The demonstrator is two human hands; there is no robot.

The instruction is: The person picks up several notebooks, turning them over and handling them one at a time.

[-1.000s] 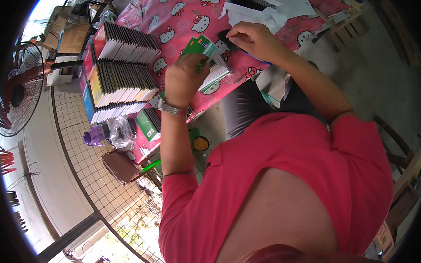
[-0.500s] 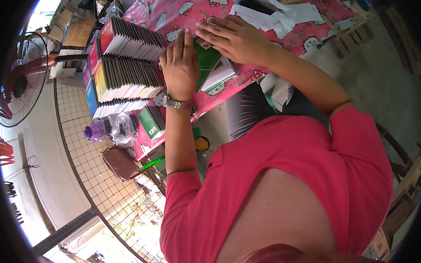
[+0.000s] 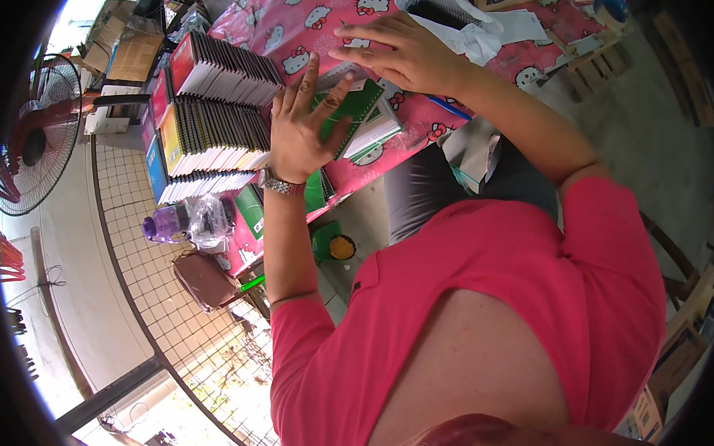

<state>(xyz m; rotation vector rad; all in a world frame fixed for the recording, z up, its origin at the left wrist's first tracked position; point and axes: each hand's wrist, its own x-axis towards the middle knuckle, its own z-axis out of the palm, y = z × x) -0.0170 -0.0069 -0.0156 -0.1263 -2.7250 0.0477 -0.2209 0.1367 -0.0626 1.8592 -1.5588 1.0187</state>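
A green spiral notebook (image 3: 358,105) lies on the pink table, on top of other white-paged notebooks (image 3: 381,132). My left hand (image 3: 303,134), with a metal watch (image 3: 281,182) on its wrist, rests over the notebook's left part. Its fingers and thumb are spread. To the right, my right hand (image 3: 410,52) hovers near the far edge of the green notebook, fingers stretched and apart, nothing visible in them. A blue pen (image 3: 450,107) lies on the cloth below the right wrist.
Rows of spiral notebooks (image 3: 212,134) with red, yellow and blue covers stand at left, green ones (image 3: 250,209) nearer. A purple bottle (image 3: 166,222), brown pouch (image 3: 206,279) and fan (image 3: 36,140) are farther left. White plastic wrapping (image 3: 468,38) lies at back right.
My left hand has shifted slightly left and down, its fingers spreading. The right hand has lifted off the notebook and moved a little away. The green notebook and the blue pen show more.
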